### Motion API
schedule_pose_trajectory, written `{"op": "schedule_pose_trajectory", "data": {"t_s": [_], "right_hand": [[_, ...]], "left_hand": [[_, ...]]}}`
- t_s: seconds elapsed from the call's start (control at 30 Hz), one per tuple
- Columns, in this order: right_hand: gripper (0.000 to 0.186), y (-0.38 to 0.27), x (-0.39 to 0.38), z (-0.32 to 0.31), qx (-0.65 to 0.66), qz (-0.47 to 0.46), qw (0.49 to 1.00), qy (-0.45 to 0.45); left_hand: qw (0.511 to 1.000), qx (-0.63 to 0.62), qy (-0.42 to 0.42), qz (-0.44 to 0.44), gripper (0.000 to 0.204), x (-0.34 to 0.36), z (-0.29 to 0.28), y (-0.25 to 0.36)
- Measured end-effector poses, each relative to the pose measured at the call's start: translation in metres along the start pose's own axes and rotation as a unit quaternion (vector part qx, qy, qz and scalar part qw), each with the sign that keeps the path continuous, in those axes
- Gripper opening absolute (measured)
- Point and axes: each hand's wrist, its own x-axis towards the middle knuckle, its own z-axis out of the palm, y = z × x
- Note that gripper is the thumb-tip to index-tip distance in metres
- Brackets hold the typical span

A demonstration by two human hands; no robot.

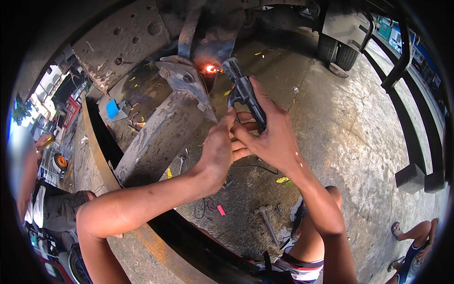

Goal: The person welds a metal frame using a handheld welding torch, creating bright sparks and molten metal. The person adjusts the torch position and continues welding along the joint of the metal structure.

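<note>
In the head view, a bolted bracket (182, 78) stands just beyond the left hand (220, 146), with a worn metal beam (156, 135) at that hand's left; a glowing spot (210, 69) shows past both hands, near the tip of a black tool (245, 90); a hammer (269, 227) lies on the ground below; the right hand (272, 139) grips the tool, tilted up and away; the left, wrist bent, meets its fingers, its grip unclear.

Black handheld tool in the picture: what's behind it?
Behind the black handheld tool, stained concrete floor shows around its edges; a glowing spot appears left of its top end. Whatever lies directly behind the tool and right hand is covered.
</note>
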Motion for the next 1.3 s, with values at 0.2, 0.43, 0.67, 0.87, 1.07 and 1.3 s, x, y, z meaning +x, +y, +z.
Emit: {"op": "schedule_pose_trajectory", "data": {"t_s": [0.2,0.43,0.67,0.87,1.07,1.3], "right_hand": [[0.090,0.000,0.002,-0.001,0.008,0.022,1.000,-0.016],[0.091,-0.005,0.004,-0.004,0.014,0.043,0.998,-0.039],[0.092,-0.003,-0.001,-0.001,-0.010,0.001,1.000,0.012],[0.090,-0.006,0.000,-0.008,-0.021,0.010,1.000,-0.009],[0.090,-0.011,0.000,-0.008,-0.006,0.026,0.999,-0.018],[0.089,-0.007,0.001,-0.008,-0.019,0.023,0.999,-0.028]], "left_hand": [[1.000,-0.003,-0.003,0.001,0.064,0.001,-0.001,-0.001],[1.000,-0.003,-0.004,0.006,0.064,0.001,-0.003,-0.002],[1.000,0.004,-0.019,0.023,0.064,0.001,-0.001,0.000],[0.999,-0.019,-0.027,0.020,0.065,-0.002,0.004,0.000],[0.999,-0.018,-0.034,0.019,0.065,-0.001,0.001,-0.003],[1.000,-0.014,-0.016,0.009,0.065,0.001,0.000,-0.003]]}}
